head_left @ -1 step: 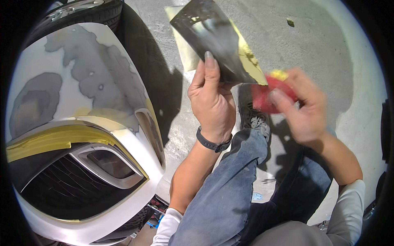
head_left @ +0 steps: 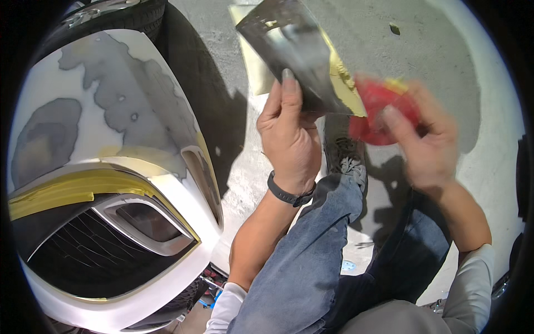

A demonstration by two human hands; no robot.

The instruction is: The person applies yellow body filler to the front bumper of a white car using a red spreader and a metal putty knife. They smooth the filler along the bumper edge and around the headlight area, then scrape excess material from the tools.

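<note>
My left hand (head_left: 290,133) is closed on a dark, flat mixing plate (head_left: 297,55), its thumb lying across the near face. Yellow filler putty (head_left: 346,92) lines the plate's right edge in a thick ridge. Behind the plate, a pale cream sheet (head_left: 255,69) sticks out on the left. A red spreader (head_left: 384,106), blurred by motion, is pinched in my right hand (head_left: 431,136). Its left side meets or overlaps the putty-covered edge; whether they touch I cannot tell. More yellow putty (head_left: 396,85) shows at the spreader's top.
At the left stands a white car bumper (head_left: 194,206) with grey sanded patches (head_left: 130,100), yellow masking tape (head_left: 53,201) and a black grille (head_left: 89,245). A tyre (head_left: 133,18) lies beyond it. Below my hands are my jeans and a shoe (head_left: 351,161) on the concrete floor.
My right hand and the red spreader have shifted to the right. My left hand and the plate have moved slightly right.
</note>
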